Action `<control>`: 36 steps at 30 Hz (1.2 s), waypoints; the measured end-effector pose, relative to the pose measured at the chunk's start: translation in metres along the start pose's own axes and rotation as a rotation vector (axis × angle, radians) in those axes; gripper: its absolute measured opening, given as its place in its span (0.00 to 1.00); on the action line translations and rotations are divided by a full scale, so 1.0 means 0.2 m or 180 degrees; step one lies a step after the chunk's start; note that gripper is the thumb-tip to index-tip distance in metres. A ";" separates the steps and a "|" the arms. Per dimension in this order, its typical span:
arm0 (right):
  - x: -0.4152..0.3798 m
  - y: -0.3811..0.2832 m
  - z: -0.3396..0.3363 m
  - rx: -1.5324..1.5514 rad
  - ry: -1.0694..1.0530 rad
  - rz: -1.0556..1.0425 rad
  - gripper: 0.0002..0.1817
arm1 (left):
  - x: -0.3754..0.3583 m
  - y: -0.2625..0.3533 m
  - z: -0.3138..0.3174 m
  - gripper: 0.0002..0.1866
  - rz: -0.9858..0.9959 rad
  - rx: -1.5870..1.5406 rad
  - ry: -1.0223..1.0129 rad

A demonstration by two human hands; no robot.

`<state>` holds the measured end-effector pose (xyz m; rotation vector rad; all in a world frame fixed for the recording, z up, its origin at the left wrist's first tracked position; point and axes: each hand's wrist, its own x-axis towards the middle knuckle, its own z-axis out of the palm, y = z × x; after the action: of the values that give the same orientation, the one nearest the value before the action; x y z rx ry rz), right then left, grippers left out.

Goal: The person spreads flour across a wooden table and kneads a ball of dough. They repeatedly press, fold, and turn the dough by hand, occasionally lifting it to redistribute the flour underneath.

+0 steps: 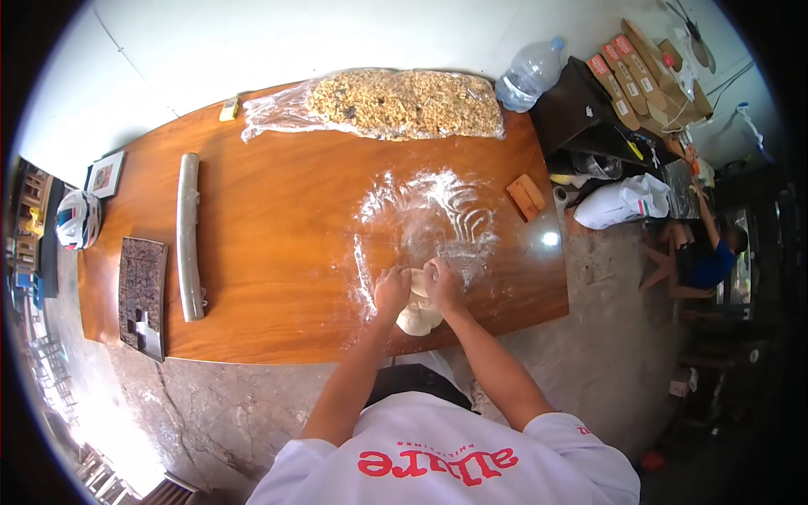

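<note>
Pale dough [418, 321] sits at the near edge of the scattered flour [446, 192], its far end grasped by left hand [391, 291] and right hand [445, 284], seemingly mid-knead, so the next move likely calls for an even press.

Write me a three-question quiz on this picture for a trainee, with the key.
1. Multiple choice: What do the left hand and the right hand both touch?
A) a helmet
B) pale dough
C) a cardboard box

2. True or false: In the picture, the long pale roll lies to the left of the white powder.

3. Fill in the blank: The clear plastic bag of yellowish bits lies along the ____ (near or far) edge of the wooden table, as the person sees it.

Key: 1. B; 2. True; 3. far
</note>
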<state>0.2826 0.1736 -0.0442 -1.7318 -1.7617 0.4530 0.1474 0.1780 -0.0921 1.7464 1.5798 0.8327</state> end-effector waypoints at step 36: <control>0.57 0.60 0.14 0.0762 0.0106 0.0596 0.07 | 0.39 0.08 0.01 0.22 -0.0692 -0.0177 0.0219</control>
<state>0.3635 0.2995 -0.1206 -1.7268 -1.4621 0.6820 0.1648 0.2552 -0.0766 1.4894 1.7386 0.8282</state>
